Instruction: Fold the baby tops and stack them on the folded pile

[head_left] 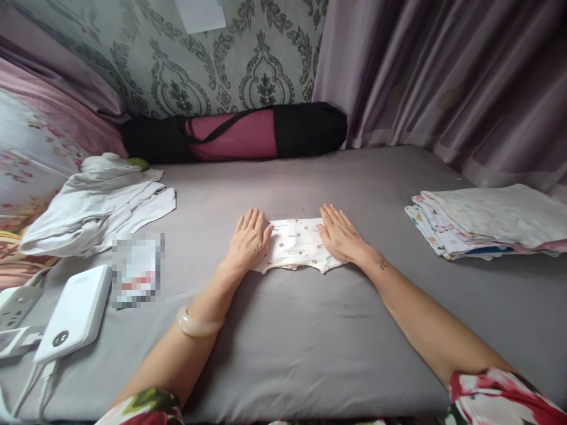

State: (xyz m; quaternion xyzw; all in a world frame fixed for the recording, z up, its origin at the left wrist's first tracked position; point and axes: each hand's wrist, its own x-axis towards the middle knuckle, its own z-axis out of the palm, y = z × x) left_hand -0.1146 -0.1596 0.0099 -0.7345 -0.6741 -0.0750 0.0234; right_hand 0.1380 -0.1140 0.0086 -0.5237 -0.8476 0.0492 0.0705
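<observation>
A small white printed baby garment [296,243], folded into a compact shape, lies flat on the grey sheet [319,342]. Its scalloped lower edge faces me. My left hand [250,239] rests flat over the garment's left end, fingers stretched out and pointing away from me. Over the right end my right hand [339,233] lies palm down in the same way, fingers extended. Both hands press on the cloth without gripping it. The parts of the garment beneath the palms are hidden.
Folded printed cloths [487,221] are stacked at the right. Crumpled white clothing [101,200] lies at the left, near a blurred-out packet [138,268], a white power bank [75,313] with cables and a power strip [18,307]. A black and pink bag [239,134] lies along the wall.
</observation>
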